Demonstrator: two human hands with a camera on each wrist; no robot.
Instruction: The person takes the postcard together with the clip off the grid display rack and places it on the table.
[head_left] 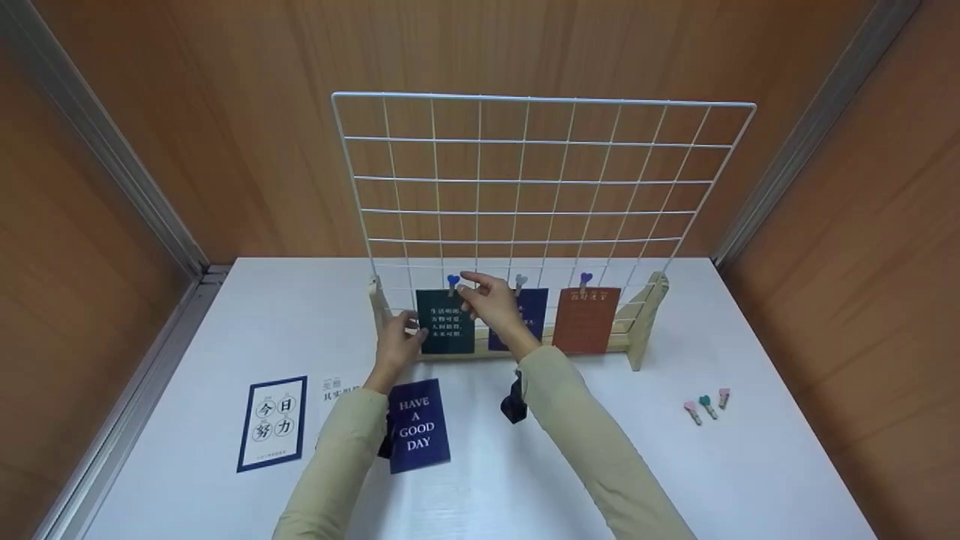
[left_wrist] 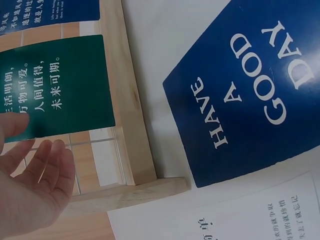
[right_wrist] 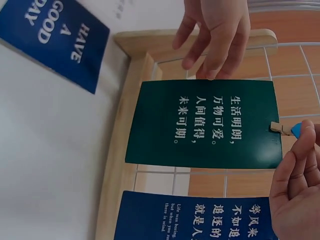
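Note:
A dark green card (head_left: 445, 322) with white lettering hangs against the white wire grid (head_left: 517, 180), a blue heart clip (head_left: 453, 280) at its top edge. With thumb in front and fingers behind, my left hand (head_left: 397, 345) pinches the card's left edge. My right hand (head_left: 495, 304) is just right of the clip, thumb and index finger apart; in the right wrist view its fingertips partly cover the blue heart (right_wrist: 296, 131). A blue card (head_left: 531, 311), partly behind the right hand, hangs from a pale clip (head_left: 520, 282). An orange-red card (head_left: 586, 321) hangs from a purple heart clip (head_left: 586, 278).
Wooden feet (head_left: 646, 319) hold the grid up on the white table (head_left: 600, 450). A navy "HAVE A GOOD DAY" card (head_left: 418, 426), a blue-bordered card (head_left: 272, 421) and a white card (head_left: 331, 388) lie in front. Pink and green clips (head_left: 707, 406) lie to the right.

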